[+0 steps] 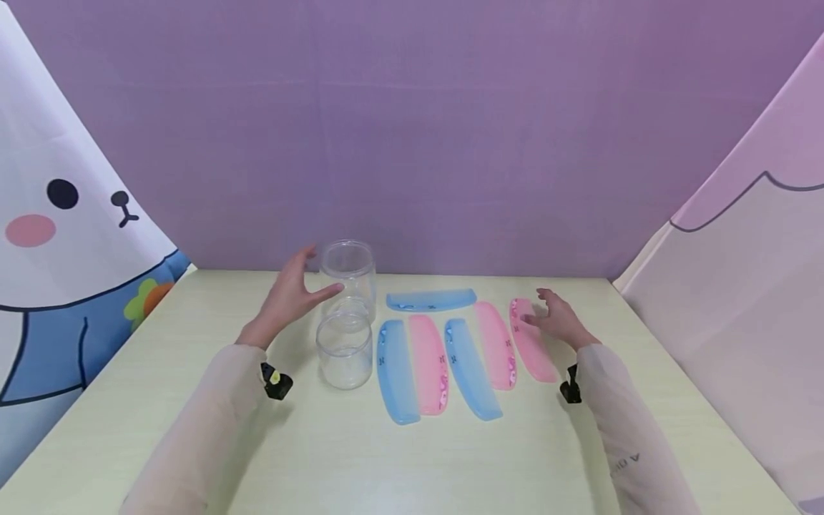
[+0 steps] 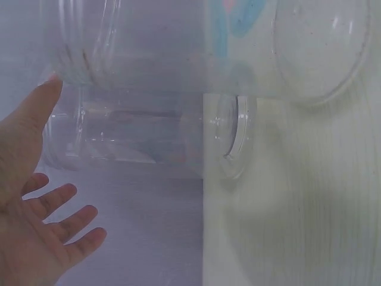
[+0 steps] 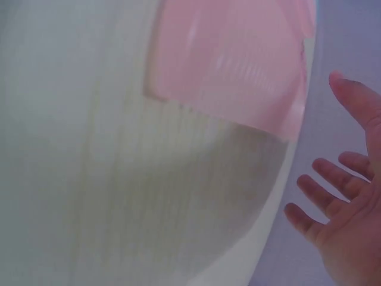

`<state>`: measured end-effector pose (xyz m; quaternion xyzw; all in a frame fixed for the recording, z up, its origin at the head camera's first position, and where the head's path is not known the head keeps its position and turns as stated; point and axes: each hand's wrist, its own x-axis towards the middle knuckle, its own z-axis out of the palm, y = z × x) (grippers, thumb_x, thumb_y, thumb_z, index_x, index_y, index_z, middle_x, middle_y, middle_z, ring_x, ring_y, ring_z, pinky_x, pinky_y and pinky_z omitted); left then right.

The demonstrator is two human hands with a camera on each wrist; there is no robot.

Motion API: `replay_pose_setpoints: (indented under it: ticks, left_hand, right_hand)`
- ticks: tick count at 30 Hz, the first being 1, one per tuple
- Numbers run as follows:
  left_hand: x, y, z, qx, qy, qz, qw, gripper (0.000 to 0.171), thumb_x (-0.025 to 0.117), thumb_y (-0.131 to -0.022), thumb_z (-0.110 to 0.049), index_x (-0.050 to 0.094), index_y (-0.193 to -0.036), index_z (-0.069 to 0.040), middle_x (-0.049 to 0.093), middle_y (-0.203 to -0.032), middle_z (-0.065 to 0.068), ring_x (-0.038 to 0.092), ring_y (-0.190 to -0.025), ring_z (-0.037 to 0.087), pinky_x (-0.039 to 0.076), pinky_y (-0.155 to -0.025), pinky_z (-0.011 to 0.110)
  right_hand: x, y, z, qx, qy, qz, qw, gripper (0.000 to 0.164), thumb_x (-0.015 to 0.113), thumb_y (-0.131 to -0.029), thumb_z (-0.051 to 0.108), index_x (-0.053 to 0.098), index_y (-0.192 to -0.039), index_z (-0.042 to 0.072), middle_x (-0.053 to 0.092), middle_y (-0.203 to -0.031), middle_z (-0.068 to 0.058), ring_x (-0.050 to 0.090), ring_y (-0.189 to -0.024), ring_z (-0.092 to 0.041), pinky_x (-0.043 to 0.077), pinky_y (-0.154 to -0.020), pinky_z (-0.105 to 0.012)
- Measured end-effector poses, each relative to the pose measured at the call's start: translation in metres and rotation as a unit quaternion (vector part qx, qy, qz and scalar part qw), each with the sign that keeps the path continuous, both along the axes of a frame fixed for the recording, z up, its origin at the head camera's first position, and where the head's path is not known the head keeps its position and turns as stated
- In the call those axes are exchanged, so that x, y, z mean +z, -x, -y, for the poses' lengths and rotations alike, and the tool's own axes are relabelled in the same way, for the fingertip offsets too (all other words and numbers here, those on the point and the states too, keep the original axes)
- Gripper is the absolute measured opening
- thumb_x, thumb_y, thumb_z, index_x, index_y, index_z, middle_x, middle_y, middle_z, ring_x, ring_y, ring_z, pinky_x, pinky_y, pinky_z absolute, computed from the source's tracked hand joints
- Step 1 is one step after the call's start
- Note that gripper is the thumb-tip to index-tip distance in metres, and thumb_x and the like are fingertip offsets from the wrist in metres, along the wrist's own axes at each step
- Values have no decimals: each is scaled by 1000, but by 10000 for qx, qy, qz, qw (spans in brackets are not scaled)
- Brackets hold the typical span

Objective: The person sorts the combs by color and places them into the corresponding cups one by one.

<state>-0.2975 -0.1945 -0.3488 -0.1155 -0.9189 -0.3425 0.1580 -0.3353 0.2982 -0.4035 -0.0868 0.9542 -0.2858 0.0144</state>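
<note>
My left hand [image 1: 287, 295] is spread beside two clear plastic jars, its thumb overlapping the far jar [image 1: 357, 275] in the head view. The near jar [image 1: 345, 361] stands upright just in front of that one. In the left wrist view the fingers [image 2: 71, 199] are apart with nothing between them. My right hand [image 1: 560, 319] hovers with spread fingers over the upper end of the rightmost pink comb [image 1: 536, 350]. In the right wrist view this comb [image 3: 229, 65] lies flat on the table, and the hand [image 3: 351, 220] holds nothing.
Left of that comb lie a second pink comb [image 1: 497, 350], a blue comb [image 1: 473, 372], another pink comb [image 1: 428, 365] and another blue comb [image 1: 397, 372]. One blue comb [image 1: 431, 300] lies crosswise behind them. A purple cloth [image 1: 450, 143] hangs at the table's back edge.
</note>
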Motion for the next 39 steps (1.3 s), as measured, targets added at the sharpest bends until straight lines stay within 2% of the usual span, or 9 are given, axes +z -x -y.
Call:
replay_pose_setpoints:
  ticks: [4, 7, 13, 25, 32, 39]
  left_hand:
    - [-5, 5, -1, -180, -268, 41, 9995, 98, 74, -74, -42, 18, -143, -1, 35, -140, 24, 40, -123, 40, 37, -101, 54]
    - [-8, 9, -3, -264, -437, 159, 9986, 101, 75, -71, -43, 17, -143, -2, 35, -141, 22, 39, -124, 39, 37, -102, 53]
    - [-14, 14, -4, -240, -599, 415, 9970, 104, 75, -70, -46, 16, -144, -3, 33, -142, 21, 38, -126, 40, 36, -103, 53]
    - [-24, 19, -6, -344, -917, 614, 9933, 102, 75, -71, -41, 13, -145, -7, 34, -141, 21, 40, -125, 40, 38, -102, 53]
    - [-29, 22, -5, -457, -1037, 705, 9911, 102, 75, -72, -40, 10, -145, -9, 34, -141, 21, 40, -124, 42, 39, -100, 55]
    - [-30, 23, -7, -515, -1123, 811, 9890, 104, 75, -73, -40, 7, -145, -11, 32, -142, 23, 38, -125, 45, 38, -100, 56]
  right_hand:
    - [-5, 4, -1, 33, -43, 200, 9998, 79, 62, -86, 29, 19, -139, -9, 30, -138, -34, 31, -124, -50, 32, -102, -59]
    - [-7, 6, -1, 38, -63, 296, 9995, 79, 62, -86, 29, 19, -140, -9, 29, -138, -33, 30, -125, -50, 31, -103, -59]
    - [-10, 11, 0, 103, -49, 450, 9989, 81, 64, -85, 28, 18, -139, -10, 25, -140, -34, 28, -126, -51, 30, -104, -59]
    - [-11, 14, 6, 155, -30, 728, 9972, 83, 64, -84, 29, 15, -139, -10, 27, -139, -35, 29, -126, -50, 30, -103, -59]
    - [-11, 15, 6, 145, -156, 891, 9958, 87, 63, -85, 32, 10, -141, -9, 20, -142, -36, 22, -130, -50, 27, -106, -59]
    - [-9, 17, 7, 118, -242, 1076, 9938, 88, 62, -85, 33, 7, -143, -5, 16, -144, -33, 11, -130, -53, 21, -103, -66]
